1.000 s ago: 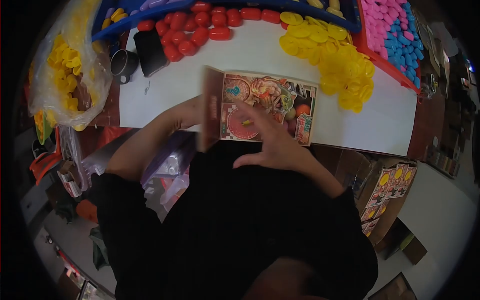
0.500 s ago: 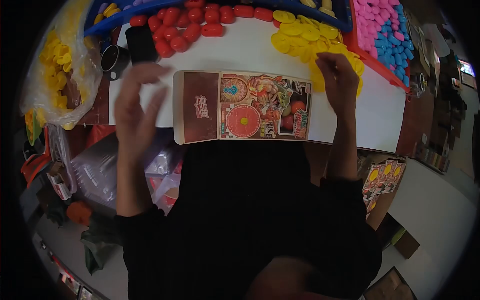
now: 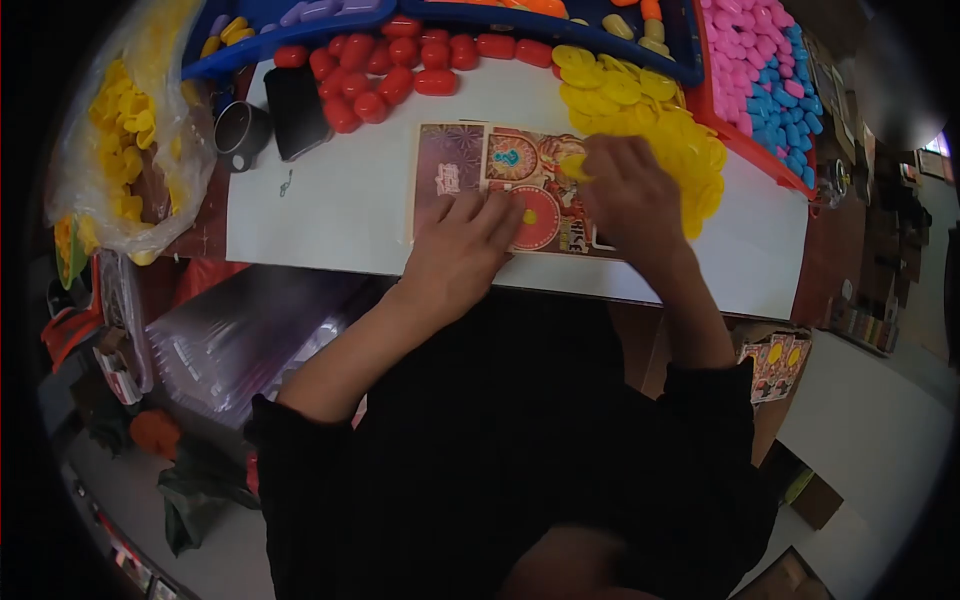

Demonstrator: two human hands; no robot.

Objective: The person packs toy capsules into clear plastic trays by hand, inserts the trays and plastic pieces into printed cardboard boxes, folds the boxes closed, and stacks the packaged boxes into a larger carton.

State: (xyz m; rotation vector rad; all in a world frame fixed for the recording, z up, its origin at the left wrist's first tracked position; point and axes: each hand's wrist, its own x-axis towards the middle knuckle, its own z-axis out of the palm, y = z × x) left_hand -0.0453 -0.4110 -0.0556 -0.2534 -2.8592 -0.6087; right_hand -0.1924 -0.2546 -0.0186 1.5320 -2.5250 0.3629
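A printed cardboard package (image 3: 450, 165) lies on the white table surface (image 3: 350, 220) in front of me. My left hand (image 3: 460, 245) rests on its lower left part, fingers spread over the card near the printed red circle. My right hand (image 3: 630, 195) is above the package's right end, fingers pinched on a yellow disc (image 3: 573, 167). Beside that hand is a heap of yellow discs (image 3: 700, 160). Red capsules (image 3: 370, 105) are grouped behind the package. My right hand hides much of the package's right end.
Blue trays (image 3: 655, 55) stand at the back. A red tray (image 3: 745, 145) at the right holds pink and blue capsules. Left are a black phone (image 3: 297, 115), a dark cup (image 3: 242, 130) and a clear bag (image 3: 165, 190) of yellow pieces. Packed cards (image 3: 778, 362) sit below right.
Both hands came inward onto the package, my right one from the yellow heap with a yellow disc. The package's left flap appears different, and the package now sits slightly farther from me.
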